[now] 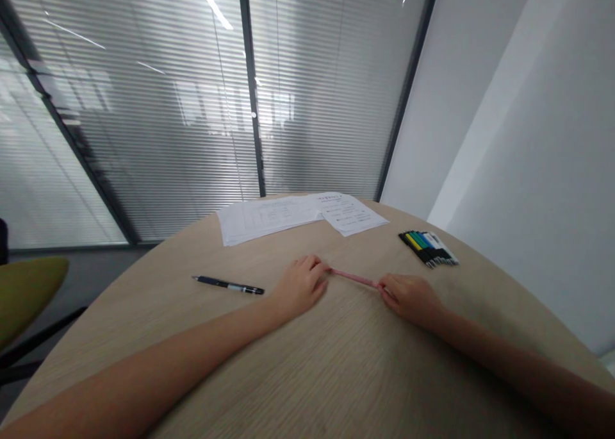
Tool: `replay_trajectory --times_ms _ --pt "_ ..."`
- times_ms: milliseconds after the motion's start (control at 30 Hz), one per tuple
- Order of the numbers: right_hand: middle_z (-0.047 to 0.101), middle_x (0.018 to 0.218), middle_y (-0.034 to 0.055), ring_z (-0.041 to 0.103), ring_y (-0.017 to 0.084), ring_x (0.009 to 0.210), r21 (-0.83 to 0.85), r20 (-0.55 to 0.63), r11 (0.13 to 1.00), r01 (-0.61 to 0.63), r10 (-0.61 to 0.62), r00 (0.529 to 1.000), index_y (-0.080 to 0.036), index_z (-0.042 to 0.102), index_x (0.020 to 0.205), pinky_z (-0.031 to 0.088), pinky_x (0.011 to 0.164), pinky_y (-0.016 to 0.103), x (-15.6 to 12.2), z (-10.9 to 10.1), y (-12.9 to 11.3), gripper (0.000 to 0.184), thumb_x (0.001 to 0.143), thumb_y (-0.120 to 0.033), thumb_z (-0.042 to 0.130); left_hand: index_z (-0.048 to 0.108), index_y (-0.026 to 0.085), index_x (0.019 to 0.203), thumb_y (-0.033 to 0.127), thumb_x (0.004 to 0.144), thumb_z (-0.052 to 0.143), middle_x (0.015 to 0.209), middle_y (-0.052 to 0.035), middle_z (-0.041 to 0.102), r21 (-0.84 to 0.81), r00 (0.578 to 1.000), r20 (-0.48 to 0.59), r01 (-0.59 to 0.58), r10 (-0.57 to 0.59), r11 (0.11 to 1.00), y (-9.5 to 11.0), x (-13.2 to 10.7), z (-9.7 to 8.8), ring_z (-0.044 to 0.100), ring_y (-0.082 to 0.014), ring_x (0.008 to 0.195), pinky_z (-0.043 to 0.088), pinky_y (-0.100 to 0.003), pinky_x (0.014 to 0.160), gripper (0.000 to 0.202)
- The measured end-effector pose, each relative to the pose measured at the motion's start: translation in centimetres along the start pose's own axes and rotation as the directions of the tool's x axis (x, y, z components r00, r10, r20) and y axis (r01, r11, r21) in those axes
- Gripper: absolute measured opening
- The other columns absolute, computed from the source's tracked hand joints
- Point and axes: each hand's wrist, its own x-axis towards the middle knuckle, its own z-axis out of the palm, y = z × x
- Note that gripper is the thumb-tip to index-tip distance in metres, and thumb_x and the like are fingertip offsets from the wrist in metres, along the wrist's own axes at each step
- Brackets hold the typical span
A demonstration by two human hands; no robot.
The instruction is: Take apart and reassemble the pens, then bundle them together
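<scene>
A thin pink strip (354, 277) runs between my two hands, low over the table; its exact kind is not clear. My left hand (302, 284) pinches its left end, with the fingertips closed and the palm turned down near the tabletop. At the other end, my right hand (408, 296) is closed on the strip between thumb and fingers. Both ends are hidden in the fingers. Left of my left hand lies a black pen (228, 285), its tip pointing left.
On the round wooden table (307, 388), printed paper sheets (273, 218) lie at the far edge. A flat row of pens (427, 248) with black, yellow, green and blue parts lies at the right. A yellow-green chair (31, 291) stands at the left, beyond the table's edge.
</scene>
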Motion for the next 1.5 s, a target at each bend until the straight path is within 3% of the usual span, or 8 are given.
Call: replay_trajectory --times_ms 133,300,467,667,1000,1233,1500 --pt "0.061 0.068 0.0058 0.054 0.015 0.06 -0.067 0.106 0.992 -0.11 0.116 0.988 -0.016 0.055 0.073 0.027 0.051 0.024 -1.6 -0.5 0.9 0.025 0.08 -0.025 0.033 0.05 0.013 0.1 0.016 0.076 0.044 0.095 -0.0088 0.049 0.0 1.0 0.003 0.001 -0.001 1.0 -0.1 0.0 0.1 0.046 -0.019 0.088 0.039 -0.034 0.08 0.025" --pt "0.06 0.066 0.0045 0.052 0.014 0.057 0.047 0.243 0.933 -0.358 0.337 0.91 -0.018 0.053 0.071 0.026 0.049 0.023 -4.4 -0.8 3.7 0.024 0.078 -0.03 0.034 0.051 0.013 0.098 0.017 0.076 0.043 0.095 -0.0087 0.05 0.002 1.0 0.017 0.011 -0.011 1.0 -0.3 0.0 0.3 0.047 -0.0189 0.087 0.04 -0.033 0.079 0.023" --pt "0.059 0.063 0.0043 0.052 0.016 0.06 0.188 0.285 0.86 -0.475 0.415 0.864 -0.018 0.049 0.063 0.031 0.053 0.025 -7.3 -0.8 6.6 0.026 0.076 -0.033 0.032 0.051 0.013 0.098 0.018 0.076 0.044 0.095 -0.0091 0.049 -0.006 0.999 0.029 0.018 -0.018 1.0 -0.4 0.1 0.5 0.047 -0.0185 0.087 0.04 -0.033 0.079 0.024" --pt "0.059 0.061 0.0039 0.053 0.017 0.058 0.166 0.254 0.81 -0.562 0.515 0.819 -0.018 0.049 0.062 0.031 0.052 0.025 -9.1 -0.9 8.2 0.026 0.075 -0.034 0.033 0.052 0.013 0.096 0.017 0.076 0.043 0.094 -0.009 0.05 -0.007 0.998 0.054 0.024 -0.024 1.0 -0.6 0.2 0.4 0.049 -0.0185 0.086 0.04 -0.033 0.078 0.023" --pt "0.063 0.077 0.0076 0.058 0.02 0.073 -0.105 0.246 0.808 -0.58 0.586 0.772 -0.018 0.056 0.075 0.033 0.053 0.025 -5.3 -1.3 6.7 0.034 0.083 -0.036 0.028 0.05 0.013 0.099 0.016 0.076 0.042 0.096 -0.0091 0.051 0.058 0.999 0.048 0.009 -0.012 0.998 -0.3 0.3 0.2 0.048 -0.02 0.09 0.037 -0.035 0.081 0.025" --pt "0.063 0.088 0.0116 0.058 0.022 0.079 -0.163 0.197 0.819 -0.551 0.574 0.795 -0.015 0.056 0.085 0.038 0.058 0.028 -2.2 -0.5 6.4 0.033 0.085 -0.032 0.028 0.049 0.014 0.099 0.016 0.077 0.041 0.097 -0.0086 0.051 0.054 0.999 0.049 0.0 -0.003 0.999 -0.4 0.2 0.2 0.049 -0.0197 0.089 0.037 -0.035 0.08 0.024" --pt "0.063 0.086 0.0132 0.06 0.022 0.075 -0.191 0.171 0.815 -0.548 0.577 0.799 -0.013 0.057 0.086 0.04 0.056 0.028 -1.1 -0.1 6.7 0.034 0.085 -0.031 0.028 0.05 0.013 0.098 0.017 0.077 0.041 0.096 -0.0091 0.052 0.062 0.999 0.051 -0.004 0.001 0.998 -0.3 0.3 0.4 0.049 -0.0207 0.088 0.038 -0.036 0.079 0.023"
